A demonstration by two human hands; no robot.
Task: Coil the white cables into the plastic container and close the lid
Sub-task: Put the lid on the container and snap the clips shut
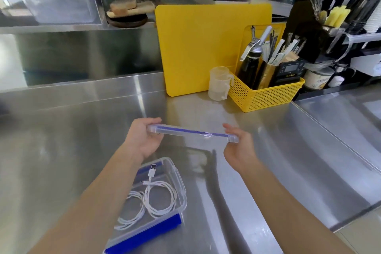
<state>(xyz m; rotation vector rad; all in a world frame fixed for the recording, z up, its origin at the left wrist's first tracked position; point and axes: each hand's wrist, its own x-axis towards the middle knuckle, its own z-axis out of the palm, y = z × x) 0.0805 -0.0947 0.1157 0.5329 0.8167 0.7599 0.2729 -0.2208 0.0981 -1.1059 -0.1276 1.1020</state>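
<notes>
A clear plastic container point(179, 179) with blue clips sits on the steel counter near the front, partly under my left forearm. Inside it lie white cables point(158, 198) in two loose coils, a USB plug pointing to the far end. Both hands hold the clear lid point(191, 131) with a blue seal, seen edge-on, in the air beyond the container. My left hand point(142, 138) grips its left end and my right hand point(239, 148) grips its right end.
A yellow cutting board point(198, 47) leans against the back wall. Beside it stand a small clear measuring cup point(219, 83) and a yellow mesh basket point(266, 95) of utensils. The counter's edge drops off at the right point(340, 227).
</notes>
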